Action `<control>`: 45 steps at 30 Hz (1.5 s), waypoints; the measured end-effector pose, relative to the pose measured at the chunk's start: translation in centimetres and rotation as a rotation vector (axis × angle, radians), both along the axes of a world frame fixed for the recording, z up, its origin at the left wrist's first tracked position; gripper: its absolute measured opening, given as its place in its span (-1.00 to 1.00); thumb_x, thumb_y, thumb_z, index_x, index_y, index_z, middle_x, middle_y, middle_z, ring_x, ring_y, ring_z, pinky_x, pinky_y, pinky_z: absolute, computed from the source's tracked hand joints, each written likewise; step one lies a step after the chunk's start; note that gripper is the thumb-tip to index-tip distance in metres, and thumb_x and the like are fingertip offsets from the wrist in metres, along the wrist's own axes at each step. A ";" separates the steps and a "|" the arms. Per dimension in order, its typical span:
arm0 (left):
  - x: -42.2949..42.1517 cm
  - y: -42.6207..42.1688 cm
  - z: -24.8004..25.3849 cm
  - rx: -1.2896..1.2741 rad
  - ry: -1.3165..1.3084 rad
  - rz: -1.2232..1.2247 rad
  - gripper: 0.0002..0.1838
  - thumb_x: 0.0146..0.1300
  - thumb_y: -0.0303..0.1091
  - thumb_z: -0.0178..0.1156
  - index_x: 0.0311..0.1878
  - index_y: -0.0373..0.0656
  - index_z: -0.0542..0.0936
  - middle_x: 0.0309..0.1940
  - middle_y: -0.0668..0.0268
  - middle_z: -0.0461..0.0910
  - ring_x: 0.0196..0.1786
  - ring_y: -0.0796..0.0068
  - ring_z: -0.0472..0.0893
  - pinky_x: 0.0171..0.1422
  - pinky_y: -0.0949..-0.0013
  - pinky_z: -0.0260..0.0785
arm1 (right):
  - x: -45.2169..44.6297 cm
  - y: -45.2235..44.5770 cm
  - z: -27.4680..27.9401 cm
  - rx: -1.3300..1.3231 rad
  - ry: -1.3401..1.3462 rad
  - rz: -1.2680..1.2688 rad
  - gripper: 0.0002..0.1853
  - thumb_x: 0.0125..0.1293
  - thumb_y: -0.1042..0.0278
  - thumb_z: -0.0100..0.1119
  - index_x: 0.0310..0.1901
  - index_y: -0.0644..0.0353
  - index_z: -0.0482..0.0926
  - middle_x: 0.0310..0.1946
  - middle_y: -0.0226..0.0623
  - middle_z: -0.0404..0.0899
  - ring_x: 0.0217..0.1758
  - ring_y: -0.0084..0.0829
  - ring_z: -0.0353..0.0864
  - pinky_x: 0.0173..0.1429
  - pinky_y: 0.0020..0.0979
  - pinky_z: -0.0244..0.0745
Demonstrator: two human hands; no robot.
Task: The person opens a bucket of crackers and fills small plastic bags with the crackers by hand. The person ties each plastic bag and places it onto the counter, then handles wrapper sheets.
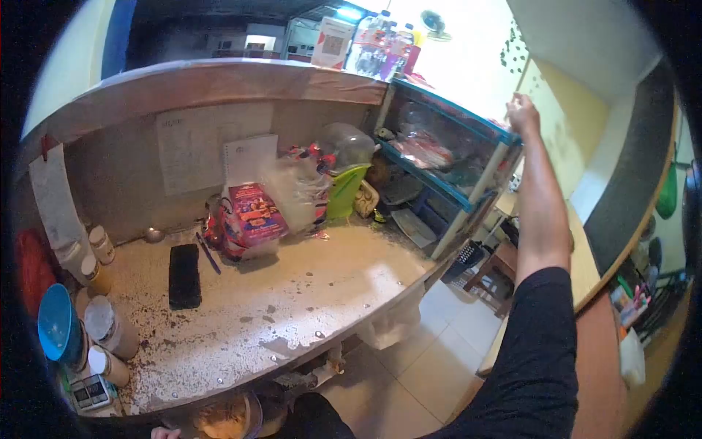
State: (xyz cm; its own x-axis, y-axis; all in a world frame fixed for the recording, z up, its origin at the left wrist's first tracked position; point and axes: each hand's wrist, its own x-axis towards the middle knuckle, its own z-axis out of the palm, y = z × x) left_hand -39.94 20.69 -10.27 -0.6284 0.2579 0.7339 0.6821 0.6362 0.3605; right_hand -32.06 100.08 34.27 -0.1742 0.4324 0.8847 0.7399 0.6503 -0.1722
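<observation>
My right arm in a black sleeve stretches up to the right. At its end my right hand [522, 114] is closed near the top corner of the blue-framed shelf [474, 110]; whatever its fingers hold, if anything, is too small to make out. Only a few fingertips of my left hand [167, 433] show at the bottom edge, so its grip is hidden. Beside them is a clear tub [252, 413] with orange-coloured contents [223, 421]. On the shelf lie plastic-wrapped packs [424, 150].
The worn counter [351, 271] carries a black phone-like slab [184, 276], a pen [208, 254], a purple-red packet [256, 212], and a green holder [346, 192]. Lidded jars [110, 325] and a blue bowl [58, 322] stand left. Bottles [376, 47] top the ledge.
</observation>
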 end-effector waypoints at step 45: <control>-9.3 11.0 2.5 0.255 -0.669 -0.486 -0.69 0.09 -0.46 0.29 -0.06 -0.27 0.59 -0.26 0.20 0.56 -0.17 0.40 0.59 -0.04 0.39 0.45 | -0.9 -14.3 -5.4 -0.686 0.615 1.562 -0.75 0.39 0.40 0.08 0.00 0.36 0.37 -0.06 -0.17 0.46 -0.04 -0.27 0.56 0.17 -0.31 0.57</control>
